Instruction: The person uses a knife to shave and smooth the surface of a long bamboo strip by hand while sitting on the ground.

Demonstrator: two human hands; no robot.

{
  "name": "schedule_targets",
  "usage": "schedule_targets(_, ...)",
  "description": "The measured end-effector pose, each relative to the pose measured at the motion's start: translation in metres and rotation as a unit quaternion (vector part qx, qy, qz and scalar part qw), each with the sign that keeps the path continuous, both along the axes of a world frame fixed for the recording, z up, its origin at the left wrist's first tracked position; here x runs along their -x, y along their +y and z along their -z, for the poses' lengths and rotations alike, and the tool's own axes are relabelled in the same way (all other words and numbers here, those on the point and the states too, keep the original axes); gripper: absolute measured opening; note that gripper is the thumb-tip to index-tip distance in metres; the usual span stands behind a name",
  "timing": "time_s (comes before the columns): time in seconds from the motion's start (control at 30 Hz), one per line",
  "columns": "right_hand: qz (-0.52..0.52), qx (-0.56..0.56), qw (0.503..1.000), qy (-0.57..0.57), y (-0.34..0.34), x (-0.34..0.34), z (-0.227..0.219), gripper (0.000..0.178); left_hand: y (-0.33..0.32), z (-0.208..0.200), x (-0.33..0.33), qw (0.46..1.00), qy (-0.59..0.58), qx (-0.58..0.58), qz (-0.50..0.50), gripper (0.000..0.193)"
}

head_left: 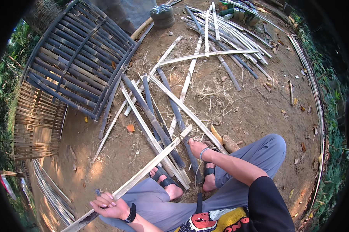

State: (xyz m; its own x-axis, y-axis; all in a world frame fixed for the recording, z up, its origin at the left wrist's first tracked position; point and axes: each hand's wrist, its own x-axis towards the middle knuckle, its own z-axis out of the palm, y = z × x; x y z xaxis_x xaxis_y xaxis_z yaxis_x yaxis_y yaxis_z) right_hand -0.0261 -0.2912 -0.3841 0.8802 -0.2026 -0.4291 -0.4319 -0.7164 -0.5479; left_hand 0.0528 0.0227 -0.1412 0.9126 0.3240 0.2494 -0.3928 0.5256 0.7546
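Note:
A long, pale split bamboo strip runs slantwise across my lap, from the lower left up to the middle. My left hand, with a black band at the wrist, is closed around its lower part. Close to the strip's upper end, my right hand has its fingers curled together. A thin dark piece shows between those fingers and the strip; its kind is too small to tell. Below the right hand a thin curved strand hangs down. Dark bamboo poles and pale strips lie on the ground beyond my sandalled feet.
A dark bamboo slatted panel leans at the upper left, above a paler slatted one. Many split strips are heaped at the far right. A dark round container stands at the back. Long thin strips lie lower left.

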Motion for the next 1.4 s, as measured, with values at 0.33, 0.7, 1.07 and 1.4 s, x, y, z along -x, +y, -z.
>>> schedule_targets(0.33, -0.014, 0.036, 0.999, -0.003, -0.007, 0.000, 0.016, 0.018, -0.001, 0.001, 0.000, 0.999, -0.033, 0.009, 0.038, 0.046)
schedule_targets(0.7, -0.042, 0.023, 0.999, 0.011, -0.016, -0.001, 0.019, 0.020, 0.008, 0.005, 0.001, 0.997, -0.050, -0.009, 0.050, 0.046)
schedule_targets(1.07, -0.013, 0.041, 0.998, 0.039, -0.023, -0.001, 0.014, 0.017, 0.000, 0.000, -0.002, 0.998, -0.043, -0.007, 0.043, 0.046)
schedule_targets(1.4, 0.005, 0.116, 0.991, 0.064, -0.044, 0.002, 0.056, 0.021, -0.010, -0.005, 0.001, 0.998, -0.035, -0.001, 0.042, 0.048)
